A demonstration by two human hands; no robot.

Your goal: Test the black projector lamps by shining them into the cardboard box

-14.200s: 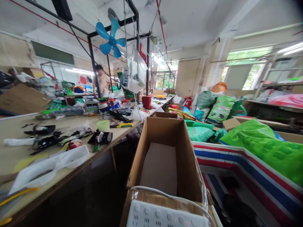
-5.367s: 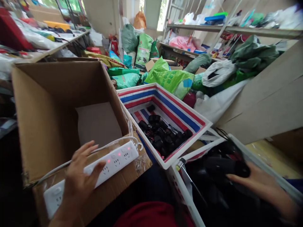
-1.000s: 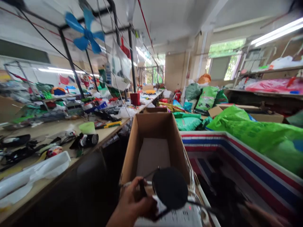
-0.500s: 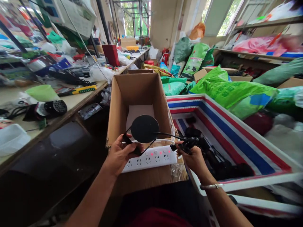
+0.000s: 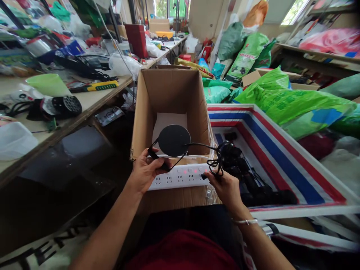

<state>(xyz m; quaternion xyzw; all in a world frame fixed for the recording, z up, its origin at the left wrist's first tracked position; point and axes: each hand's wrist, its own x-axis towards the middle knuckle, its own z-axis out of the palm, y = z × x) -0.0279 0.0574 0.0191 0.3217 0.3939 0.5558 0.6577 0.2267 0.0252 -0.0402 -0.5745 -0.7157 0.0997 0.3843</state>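
My left hand (image 5: pixel 144 170) is closed on the black U-shaped bracket of a round black device (image 5: pixel 174 140), whose flat disc faces up toward me. From the disc a thin black cable (image 5: pixel 201 144) runs to the right. My right hand (image 5: pixel 227 185) grips the looped bundle of that cable, with a small black plug (image 5: pixel 204 175) poking out by the fingers. Under both hands lies a white power strip (image 5: pixel 180 180) with several sockets and red lights. It rests on cardboard in front of an open cardboard box (image 5: pixel 171 88); the disc hangs over the box's near side.
On my right stands a white-rimmed crate (image 5: pixel 298 213) lined with red, white and blue stripes, with black devices and cables (image 5: pixel 253 180) inside. Green bags (image 5: pixel 295 97) lie behind it. A cluttered workbench (image 5: pixel 95 103) runs along the left, holding a yellow-black tool (image 5: pixel 102 86).
The view has tilted down and shifted slightly left. Cable loops now stand up above my right hand, and the plug sits lower, over the power strip. The left hand keeps its hold on the bracket.
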